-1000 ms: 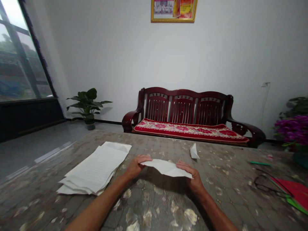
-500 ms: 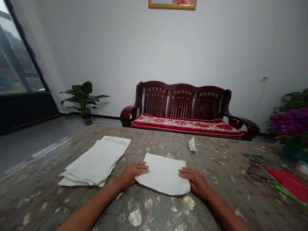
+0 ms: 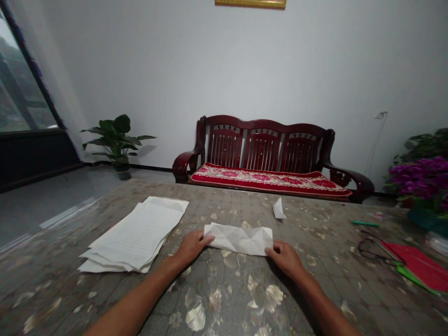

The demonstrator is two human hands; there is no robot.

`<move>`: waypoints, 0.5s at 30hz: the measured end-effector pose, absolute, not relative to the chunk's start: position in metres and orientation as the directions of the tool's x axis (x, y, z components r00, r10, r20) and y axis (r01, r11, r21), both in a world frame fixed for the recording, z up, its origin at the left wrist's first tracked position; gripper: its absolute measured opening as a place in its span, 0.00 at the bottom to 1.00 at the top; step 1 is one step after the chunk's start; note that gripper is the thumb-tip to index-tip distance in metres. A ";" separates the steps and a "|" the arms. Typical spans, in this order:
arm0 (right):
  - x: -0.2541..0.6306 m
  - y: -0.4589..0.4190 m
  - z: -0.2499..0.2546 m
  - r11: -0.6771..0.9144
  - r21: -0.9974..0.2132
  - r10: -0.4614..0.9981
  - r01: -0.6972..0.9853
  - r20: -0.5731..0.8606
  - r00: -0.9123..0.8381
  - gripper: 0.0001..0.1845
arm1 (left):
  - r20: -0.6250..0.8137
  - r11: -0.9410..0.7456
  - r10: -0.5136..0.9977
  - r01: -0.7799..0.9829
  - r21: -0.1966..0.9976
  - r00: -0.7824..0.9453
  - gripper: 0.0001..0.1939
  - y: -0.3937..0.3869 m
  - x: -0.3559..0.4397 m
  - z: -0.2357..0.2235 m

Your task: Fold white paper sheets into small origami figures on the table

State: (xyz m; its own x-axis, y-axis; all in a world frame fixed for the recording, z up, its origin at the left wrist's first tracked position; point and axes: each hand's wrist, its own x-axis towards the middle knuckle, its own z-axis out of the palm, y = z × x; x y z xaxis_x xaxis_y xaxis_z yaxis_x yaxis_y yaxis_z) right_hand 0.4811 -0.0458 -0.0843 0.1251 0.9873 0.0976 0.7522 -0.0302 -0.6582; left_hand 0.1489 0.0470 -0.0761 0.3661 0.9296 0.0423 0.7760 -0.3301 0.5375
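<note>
A white lined sheet of paper (image 3: 240, 238), folded over into a strip with creases, lies on the table in front of me. My left hand (image 3: 191, 246) pinches its near left corner. At the near right corner my right hand (image 3: 285, 256) grips the paper with curled fingers. A small folded white paper piece (image 3: 278, 208) stands farther back on the table.
A stack of lined white sheets (image 3: 135, 235) lies to the left on the floral table (image 3: 227, 298). Scissors (image 3: 376, 247), red and green paper (image 3: 420, 268) and a green pen (image 3: 366, 223) are at the right. A wooden bench (image 3: 269, 161) stands beyond the table.
The sheet was held up, then laid flat on the table, and now its near edge has been folded away from me into a narrow strip. The camera tilted down slightly.
</note>
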 end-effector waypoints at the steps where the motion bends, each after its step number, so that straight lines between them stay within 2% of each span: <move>1: 0.480 -0.043 -0.085 -0.068 -0.665 0.984 0.744 0.080 0.162 0.22 | 0.029 -0.309 0.938 0.799 0.516 0.345 0.23 0.048 0.153 -0.074; 7: 0.475 -0.038 -0.091 -0.152 -0.664 0.959 0.732 0.081 0.272 0.23 | 0.045 -0.262 0.963 0.881 0.394 0.267 0.23 0.043 0.167 -0.069; 9: 0.473 -0.039 -0.093 -0.187 -0.616 0.947 0.766 0.095 0.307 0.21 | 0.052 -0.253 0.966 0.897 0.362 0.252 0.22 0.040 0.168 -0.069; 15: 0.466 -0.042 -0.101 -0.194 -0.448 0.904 0.873 0.265 0.336 0.19 | 0.061 -0.262 0.965 0.910 0.322 0.256 0.18 0.040 0.169 -0.073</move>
State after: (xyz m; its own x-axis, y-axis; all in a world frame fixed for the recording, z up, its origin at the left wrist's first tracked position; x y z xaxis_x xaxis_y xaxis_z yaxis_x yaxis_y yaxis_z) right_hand 0.4664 -0.0422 -0.1011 0.3361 0.9039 0.2646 0.8730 -0.1935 -0.4477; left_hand 0.1686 0.0398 -0.0725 0.2559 0.9648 0.0605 0.9099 -0.2616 0.3219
